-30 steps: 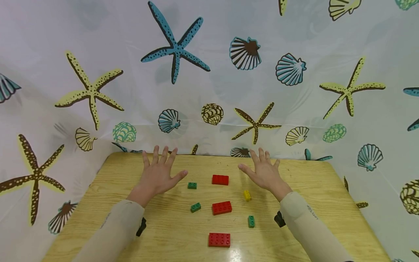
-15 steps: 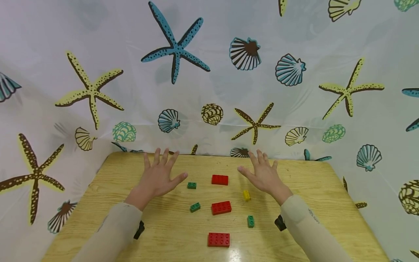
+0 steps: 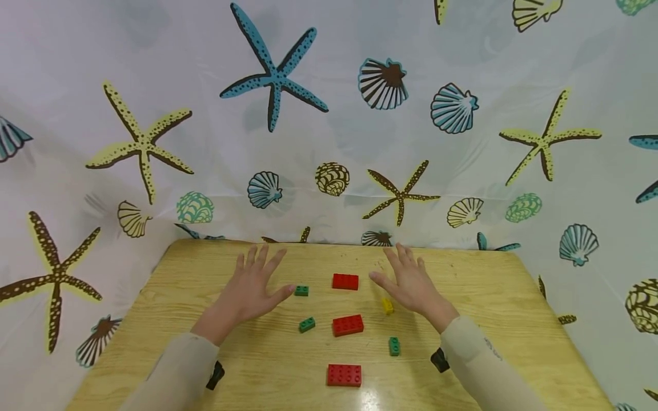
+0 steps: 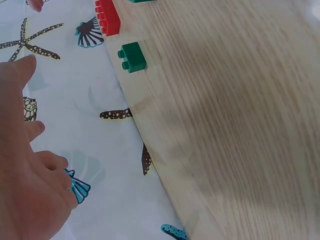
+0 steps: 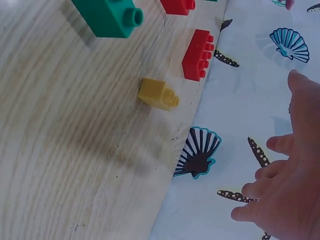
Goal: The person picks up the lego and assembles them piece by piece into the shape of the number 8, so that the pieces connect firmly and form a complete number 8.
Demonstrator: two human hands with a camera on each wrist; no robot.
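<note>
My left hand [image 3: 253, 288], fingers spread, hovers palm down above the table, its thumb overlapping the edge of a small green brick [image 3: 301, 290] in the head view. Spread likewise, my right hand [image 3: 411, 281] is raised over the far right part, holding nothing. Just below its thumb lies a yellow brick [image 3: 388, 306]. Between the hands are a far red brick [image 3: 345, 281], a middle red brick [image 3: 348, 325] and a near red brick [image 3: 344, 375]. A second green brick [image 3: 307, 325] lies left of the middle red one, and a third green brick [image 3: 394, 346] to its right.
The bricks rest on a light wooden table [image 3: 267, 371]. A white curtain [image 3: 329, 131] printed with starfish and shells hangs behind it and along both sides. A small black device [image 3: 215, 375] sits under the left wrist, another black device [image 3: 439, 360] under the right.
Both hands have come slightly back and down in the head view, fingers still spread. The left thumb now overlaps the far green brick's edge. The bricks have stayed in place.
</note>
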